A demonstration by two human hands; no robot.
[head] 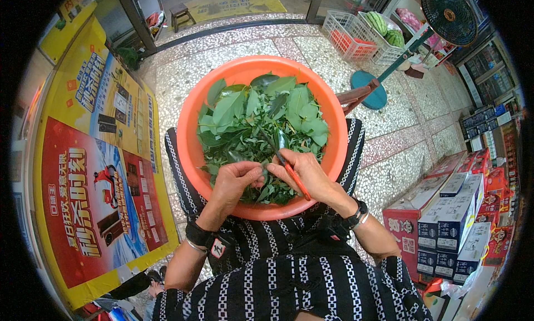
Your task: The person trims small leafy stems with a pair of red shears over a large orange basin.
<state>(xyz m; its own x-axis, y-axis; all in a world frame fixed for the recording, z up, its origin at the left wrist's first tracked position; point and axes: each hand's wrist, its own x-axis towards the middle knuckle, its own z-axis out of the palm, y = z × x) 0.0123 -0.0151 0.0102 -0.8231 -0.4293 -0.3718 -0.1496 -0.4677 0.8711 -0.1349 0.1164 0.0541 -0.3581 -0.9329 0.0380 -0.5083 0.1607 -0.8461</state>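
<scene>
A round orange plastic basin [262, 212] rests on the person's lap. Large green leaves [229, 112] lie at its far side, with finely cut leaf pieces [273, 191] in the middle and near part. Over the near half, my left hand [238, 179] has its fingertips pinched at a small green leaf piece [264, 167]. My right hand [306, 173] grips a red-handled cutting tool [297, 180], its dark tip pointing away over the leaves. The right thumb meets the left fingertips at the leaf piece. The fingers partly hide the tool, so its exact kind is unclear.
A standing fan [449, 15] on a green base [369, 89] stands ahead right, near white plastic crates [346, 37] and watermelons [376, 22]. Stacked cartons [446, 229] are at right. A yellow-and-red poster-covered counter [104, 166] borders the left. A wooden stool [181, 15] stands beyond the doorway.
</scene>
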